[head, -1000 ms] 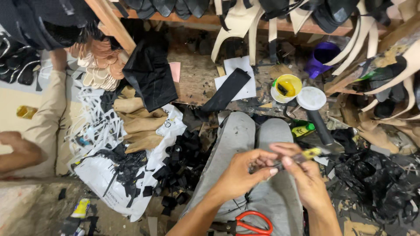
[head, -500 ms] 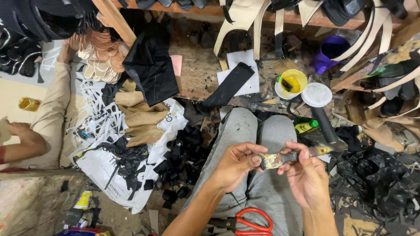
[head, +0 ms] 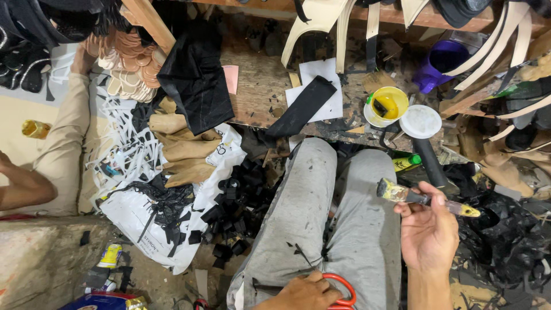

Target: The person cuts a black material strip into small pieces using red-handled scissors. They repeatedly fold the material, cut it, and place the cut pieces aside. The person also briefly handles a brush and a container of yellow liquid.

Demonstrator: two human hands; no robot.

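Glue-caked brush (head: 427,199) sits pinched in the right hand (head: 429,234), the grip closed on its handle, bristles pointing left above the right knee of a person in grey trousers (head: 321,218). The left hand (head: 304,293) rests low at the frame's bottom edge, on red-handled scissors (head: 343,290) lying on the lap; whether its grip has closed on them cannot be told. Ahead, on the cluttered wooden table (head: 258,92), stand a yellow glue pot (head: 389,105) and, just beside it, a white lid (head: 420,121). Black offcuts (head: 235,206) litter the floor to the left. Another person's arm (head: 23,186) shows at the far left edge.
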